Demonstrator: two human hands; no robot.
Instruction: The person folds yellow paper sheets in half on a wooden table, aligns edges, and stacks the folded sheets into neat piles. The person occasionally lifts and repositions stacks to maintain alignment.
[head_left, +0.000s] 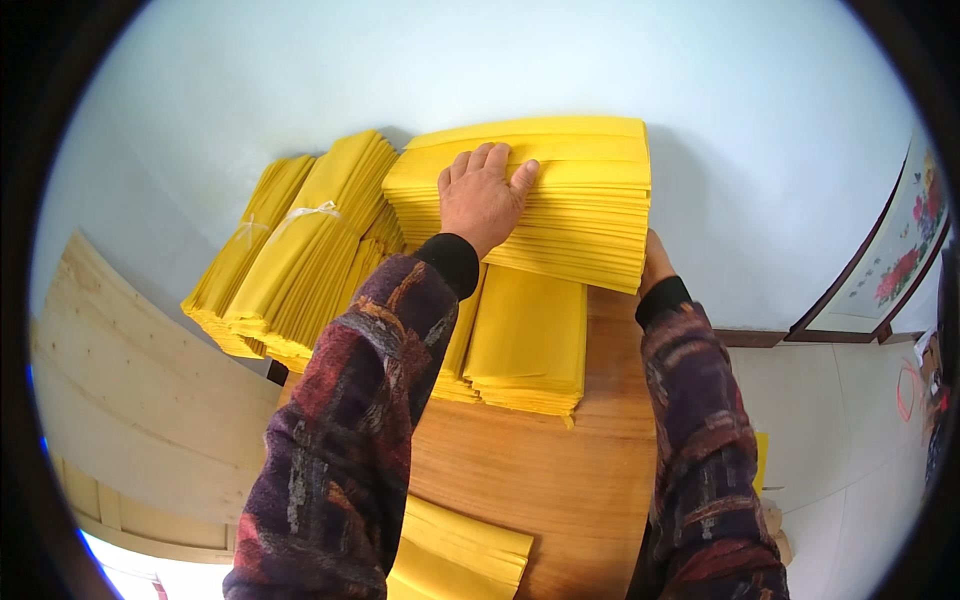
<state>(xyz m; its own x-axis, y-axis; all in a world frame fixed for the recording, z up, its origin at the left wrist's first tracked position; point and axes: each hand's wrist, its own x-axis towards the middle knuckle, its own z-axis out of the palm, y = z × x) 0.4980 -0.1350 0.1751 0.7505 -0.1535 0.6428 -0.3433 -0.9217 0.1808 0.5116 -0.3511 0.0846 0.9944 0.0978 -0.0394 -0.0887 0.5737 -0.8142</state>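
A thick stack of folded yellow sheets [590,185], cloth or paper, lies crosswise over other yellow stacks against the wall. My left hand [484,198] rests on its upper front side, fingers and thumb spread apart. At its right end is my right hand [656,262], against the edge; its fingers are hidden behind the stack. Below, a lower yellow stack [527,338] sits on the wooden table [610,390]. To the left stand yellow bundles [290,265], at least two tied with a whitish strip [312,211].
More folded yellow sheets [460,550] lie at the table's near edge. A pale wooden board [140,370] leans at the left. At the right, a framed flower picture [880,255] stands against the wall, above a tiled floor [800,400]. A pale wall [520,60] closes off the back.
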